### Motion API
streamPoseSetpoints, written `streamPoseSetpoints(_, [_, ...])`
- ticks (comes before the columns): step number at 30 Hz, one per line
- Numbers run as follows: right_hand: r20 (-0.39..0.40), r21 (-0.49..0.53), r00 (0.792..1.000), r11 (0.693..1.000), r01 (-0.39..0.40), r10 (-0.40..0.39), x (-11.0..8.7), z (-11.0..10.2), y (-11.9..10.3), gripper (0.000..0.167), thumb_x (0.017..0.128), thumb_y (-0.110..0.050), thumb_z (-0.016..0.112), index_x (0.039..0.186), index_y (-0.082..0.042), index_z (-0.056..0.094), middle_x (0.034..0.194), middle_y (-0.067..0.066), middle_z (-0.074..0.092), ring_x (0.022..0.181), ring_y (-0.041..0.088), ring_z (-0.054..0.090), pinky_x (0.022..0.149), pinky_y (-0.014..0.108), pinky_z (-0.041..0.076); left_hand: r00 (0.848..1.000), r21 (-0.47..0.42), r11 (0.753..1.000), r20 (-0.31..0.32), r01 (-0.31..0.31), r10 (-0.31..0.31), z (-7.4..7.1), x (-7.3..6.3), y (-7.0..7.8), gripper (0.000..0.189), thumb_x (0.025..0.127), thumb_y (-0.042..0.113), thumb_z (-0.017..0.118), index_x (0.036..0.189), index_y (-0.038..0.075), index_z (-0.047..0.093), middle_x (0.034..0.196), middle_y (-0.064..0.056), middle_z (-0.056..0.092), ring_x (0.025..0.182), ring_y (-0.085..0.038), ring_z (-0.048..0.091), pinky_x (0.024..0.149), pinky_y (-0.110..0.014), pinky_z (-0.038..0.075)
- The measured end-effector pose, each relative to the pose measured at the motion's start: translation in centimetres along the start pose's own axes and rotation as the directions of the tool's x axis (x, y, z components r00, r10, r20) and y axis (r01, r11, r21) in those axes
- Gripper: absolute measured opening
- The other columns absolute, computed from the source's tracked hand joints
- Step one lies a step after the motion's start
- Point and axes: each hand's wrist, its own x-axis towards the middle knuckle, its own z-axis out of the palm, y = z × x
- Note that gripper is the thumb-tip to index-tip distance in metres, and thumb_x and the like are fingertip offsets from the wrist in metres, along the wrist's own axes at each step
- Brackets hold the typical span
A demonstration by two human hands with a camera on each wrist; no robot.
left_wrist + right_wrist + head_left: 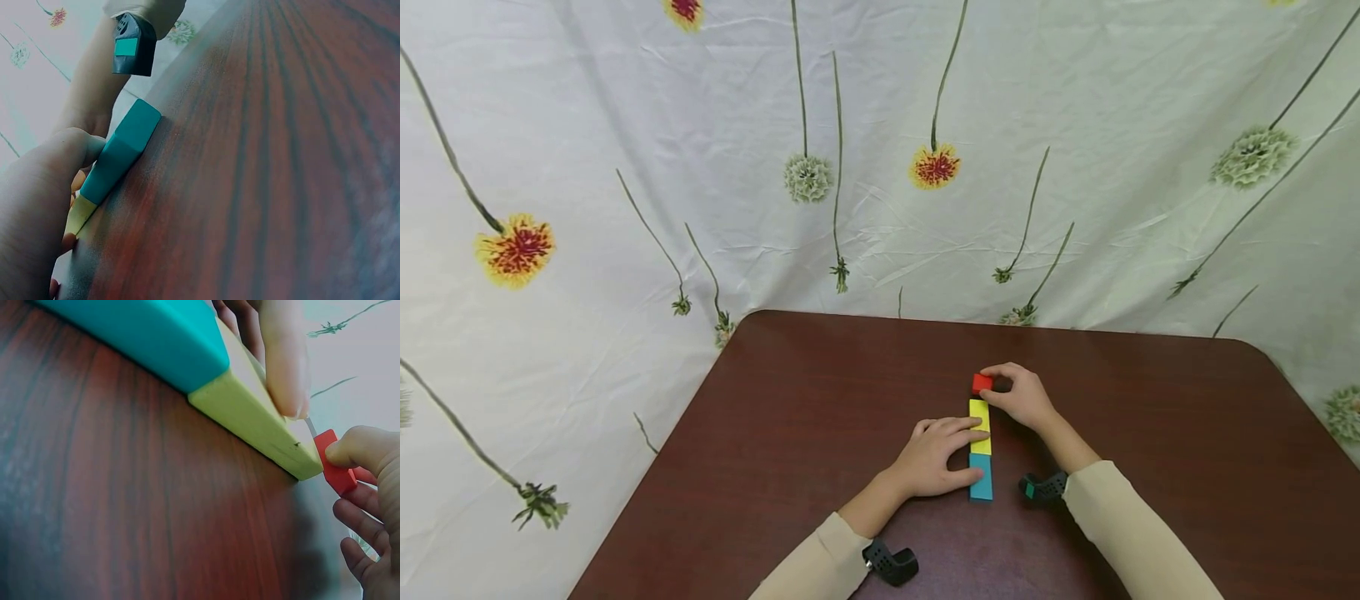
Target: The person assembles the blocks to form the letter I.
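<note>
My right hand (1026, 400) pinches a small red block (981, 384) between thumb and fingers, at the far end of a line of blocks. Nearer to me lies a yellow block (979, 407), and end to end with it a blue block (981, 487). In the right wrist view the red block (335, 464) is right by the yellow block's end. From the left side, my left hand (932, 458) reaches over the line. Its outstretched fingers rest on the yellow block, and its thumb touches the blue block (122, 153).
The blocks lie on a dark reddish-brown table (820, 367) with rounded far corners. Behind it hangs a pale cloth (880, 100) printed with flowers. A black wrist device (891, 562) is on my left wrist, another device (1045, 486) on my right.
</note>
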Motion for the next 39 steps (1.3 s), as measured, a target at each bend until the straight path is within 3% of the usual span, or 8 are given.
streamPoseSetpoints(4, [0.017, -0.013, 1.000, 1.000, -0.009, 0.009, 0.1, 0.1, 0.1, 0.034, 0.088, -0.013, 0.072, 0.119, -0.001, 0.068, 0.119, 0.018, 0.062, 0.108, 0.037, 0.055, 0.082, 0.048, 0.049, 1.000, 0.003, 1.000, 0.003, -0.004, 0.004, 0.1, 0.0, -0.1, 0.052, 0.096, 0.047, 0.055, 0.143, 0.025, 0.052, 0.151, 0.004, 0.040, 0.138, -0.017, 0.036, 0.105, -0.049, 0.029])
streamPoseSetpoints(8, [0.039, -0.014, 0.999, 1.000, 0.000, 0.000, 0.3, 0.0, 0.2, 0.034, 0.089, -0.014, 0.071, 0.119, -0.001, 0.067, 0.120, 0.019, 0.062, 0.112, 0.039, 0.054, 0.086, 0.052, 0.048, 1.000, -0.004, 1.000, 0.004, -0.008, 0.008, 0.1, 0.0, -0.1, 0.052, 0.096, 0.047, 0.055, 0.143, 0.025, 0.051, 0.151, 0.004, 0.040, 0.138, -0.017, 0.036, 0.105, -0.049, 0.029])
streamPoseSetpoints(21, [0.067, 0.027, 0.998, 0.999, -0.025, 0.023, 0.9, -0.1, 0.6, 0.034, 0.088, -0.014, 0.073, 0.118, 0.000, 0.068, 0.112, 0.018, 0.063, 0.096, 0.032, 0.058, 0.076, 0.040, 0.049, 1.000, -0.005, 1.000, 0.001, -0.021, 0.021, 0.2, 0.0, -0.3, 0.053, 0.096, 0.047, 0.055, 0.144, 0.025, 0.051, 0.151, 0.004, 0.040, 0.138, -0.017, 0.036, 0.105, -0.050, 0.029])
streamPoseSetpoints(32, [0.130, 0.062, 0.989, 0.995, -0.075, 0.066, 1.3, -0.3, 1.1, 0.037, 0.090, -0.021, 0.071, 0.120, 0.000, 0.067, 0.112, 0.018, 0.062, 0.098, 0.031, 0.055, 0.076, 0.040, 0.048, 0.999, 0.025, 0.999, -0.023, -0.031, 0.032, 0.2, 0.0, -0.3, 0.053, 0.096, 0.048, 0.055, 0.143, 0.025, 0.051, 0.151, 0.004, 0.041, 0.138, -0.016, 0.036, 0.104, -0.049, 0.030])
streamPoseSetpoints(39, [0.124, 0.091, 0.988, 0.991, -0.103, 0.091, 1.1, -0.1, 1.4, 0.038, 0.090, -0.021, 0.071, 0.122, -0.001, 0.067, 0.114, 0.017, 0.062, 0.098, 0.030, 0.054, 0.077, 0.037, 0.047, 0.999, 0.017, 0.999, -0.017, -0.029, 0.030, 0.2, 0.0, -0.3, 0.053, 0.096, 0.049, 0.054, 0.143, 0.025, 0.052, 0.150, 0.004, 0.041, 0.137, -0.017, 0.037, 0.104, -0.050, 0.030])
